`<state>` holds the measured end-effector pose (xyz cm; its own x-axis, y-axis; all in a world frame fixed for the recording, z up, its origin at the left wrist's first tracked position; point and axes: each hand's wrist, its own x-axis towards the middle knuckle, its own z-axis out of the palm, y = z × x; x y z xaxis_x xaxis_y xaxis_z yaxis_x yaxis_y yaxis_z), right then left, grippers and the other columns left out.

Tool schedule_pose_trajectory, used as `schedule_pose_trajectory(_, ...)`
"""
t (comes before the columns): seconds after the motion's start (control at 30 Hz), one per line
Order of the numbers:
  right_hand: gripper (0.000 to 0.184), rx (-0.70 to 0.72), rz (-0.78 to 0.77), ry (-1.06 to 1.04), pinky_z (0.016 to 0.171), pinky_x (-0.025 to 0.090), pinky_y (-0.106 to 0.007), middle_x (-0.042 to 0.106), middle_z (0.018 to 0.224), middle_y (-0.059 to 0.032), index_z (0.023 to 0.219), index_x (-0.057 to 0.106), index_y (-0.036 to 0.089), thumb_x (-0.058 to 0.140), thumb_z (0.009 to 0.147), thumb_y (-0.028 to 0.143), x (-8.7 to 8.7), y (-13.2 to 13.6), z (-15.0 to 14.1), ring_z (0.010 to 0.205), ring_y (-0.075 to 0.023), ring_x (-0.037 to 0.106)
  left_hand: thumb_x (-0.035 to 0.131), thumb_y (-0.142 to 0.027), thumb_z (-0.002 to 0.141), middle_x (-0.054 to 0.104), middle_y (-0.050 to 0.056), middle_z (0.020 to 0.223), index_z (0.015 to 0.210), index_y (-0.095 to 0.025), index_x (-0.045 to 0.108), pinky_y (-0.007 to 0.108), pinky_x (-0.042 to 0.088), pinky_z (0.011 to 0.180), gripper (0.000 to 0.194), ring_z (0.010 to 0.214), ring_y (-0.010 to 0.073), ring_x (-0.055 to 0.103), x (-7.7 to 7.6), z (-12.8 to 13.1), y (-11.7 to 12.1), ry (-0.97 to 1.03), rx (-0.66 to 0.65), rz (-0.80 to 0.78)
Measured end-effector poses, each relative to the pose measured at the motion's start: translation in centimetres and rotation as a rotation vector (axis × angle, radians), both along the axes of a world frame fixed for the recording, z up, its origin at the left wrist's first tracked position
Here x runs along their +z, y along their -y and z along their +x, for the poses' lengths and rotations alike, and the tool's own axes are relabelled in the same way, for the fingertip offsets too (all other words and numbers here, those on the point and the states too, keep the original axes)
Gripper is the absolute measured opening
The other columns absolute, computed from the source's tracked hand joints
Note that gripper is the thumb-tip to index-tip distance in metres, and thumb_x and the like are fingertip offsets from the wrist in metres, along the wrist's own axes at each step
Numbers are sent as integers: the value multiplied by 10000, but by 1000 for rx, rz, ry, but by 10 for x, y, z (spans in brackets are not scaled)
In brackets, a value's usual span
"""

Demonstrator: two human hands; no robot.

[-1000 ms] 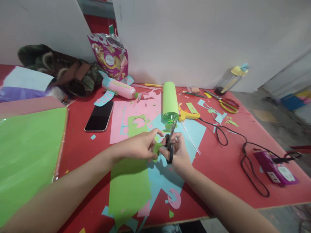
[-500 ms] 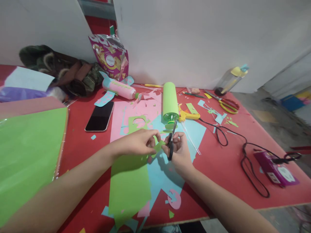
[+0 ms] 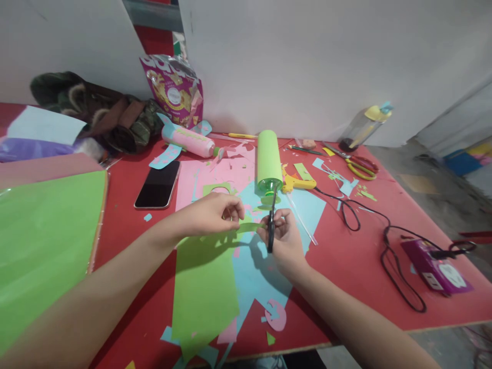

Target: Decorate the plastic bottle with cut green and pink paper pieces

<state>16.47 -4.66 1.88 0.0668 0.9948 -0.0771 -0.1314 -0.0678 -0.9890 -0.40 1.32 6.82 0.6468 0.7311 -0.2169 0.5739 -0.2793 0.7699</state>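
Note:
My left hand is closed in a pinch on a small green paper piece, held nearly flat above the table. My right hand grips black scissors with fingers through the handles. The blades point away from me and meet the right edge of the paper piece. Both hands hover over sheets of green, blue and pink paper. Just beyond the scissor tips lies a bottle wrapped in green paper.
The red table carries a black phone, a pink wrapped bottle, a yellow glue gun with a black cable, red-yellow scissors, a purple power strip, a snack bag and a large green sheet at left.
My left hand has turned the green piece from upright to nearly flat and lifted slightly. The scissors swung more upright, and my right hand shifted a little away from me.

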Motion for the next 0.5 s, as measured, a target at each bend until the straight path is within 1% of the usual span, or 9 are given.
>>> schedule_pose_trajectory(0.1,347,-21,4,-4,501,314,-215,463,683,60,749,309,241,608,590,168,0,0,0,575,-83,434,498,-191,651,511,-17,645,769,-162,546,210,383,534,130,584,109,505,2,-5,-2,-37,6,9)
schedule_pose_trajectory(0.23,335,-31,9,-7,504,314,-213,469,684,61,740,317,239,605,593,155,0,0,0,576,-80,438,480,-183,665,546,3,742,788,-167,557,213,383,562,146,631,111,511,3,-8,-1,-55,20,56)
schedule_pose_trajectory(0.33,336,-32,13,-11,505,320,-213,472,681,62,742,319,239,611,594,160,1,0,0,575,-82,445,483,-210,682,588,24,797,791,-164,571,227,386,593,147,690,133,525,2,-4,2,-43,-12,68)
schedule_pose_trajectory(0.4,339,-31,13,-19,504,324,-211,476,687,62,747,318,239,613,597,164,2,0,-1,576,-82,450,485,-250,705,604,31,803,827,-161,579,229,382,593,178,705,142,531,0,1,5,-36,-49,51)
schedule_pose_trajectory(0.5,357,-35,12,-28,496,329,-207,481,686,61,744,313,240,622,586,158,2,0,-1,572,-82,451,470,-335,748,602,19,744,870,-163,584,216,356,537,240,640,132,525,-2,10,10,-36,-82,29)
